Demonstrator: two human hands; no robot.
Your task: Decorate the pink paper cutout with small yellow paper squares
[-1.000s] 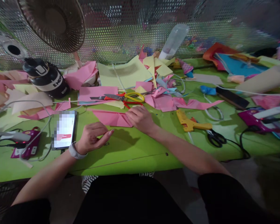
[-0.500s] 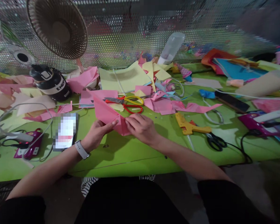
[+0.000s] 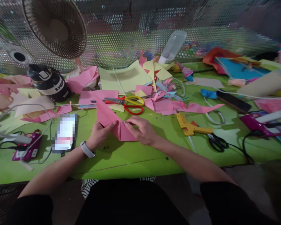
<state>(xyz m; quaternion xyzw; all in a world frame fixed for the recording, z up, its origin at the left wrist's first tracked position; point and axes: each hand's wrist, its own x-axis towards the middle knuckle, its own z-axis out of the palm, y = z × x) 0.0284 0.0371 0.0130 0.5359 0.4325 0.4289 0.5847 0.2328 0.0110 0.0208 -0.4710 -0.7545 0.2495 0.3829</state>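
A folded sheet of pink paper [image 3: 109, 117] is held between both hands above the green table [image 3: 131, 162]. My left hand [image 3: 99, 134] pinches its left side, thumb on top and the fingers hidden behind. At the right side, my right hand [image 3: 141, 129] is closed on the paper, thumb and fingertips near a crease in its middle. Just beyond the paper lie scissors [image 3: 133, 109] with one red and one yellow handle, resting on pink and yellow scraps.
A phone [image 3: 65, 132] lies left of my left arm. To the right are a yellow glue gun [image 3: 190, 125] and black-handled scissors [image 3: 216, 143]. Paper scraps [image 3: 161, 104], a black bottle [image 3: 49, 82], a fan [image 3: 57, 29] and a tilted clear bottle [image 3: 174, 45] stand or lie behind.
The pink paper has turned flatter, showing more of its right panel with the crease. My right hand has shifted slightly, its thumb and fingertips now at the crease; the left hand keeps its hold.
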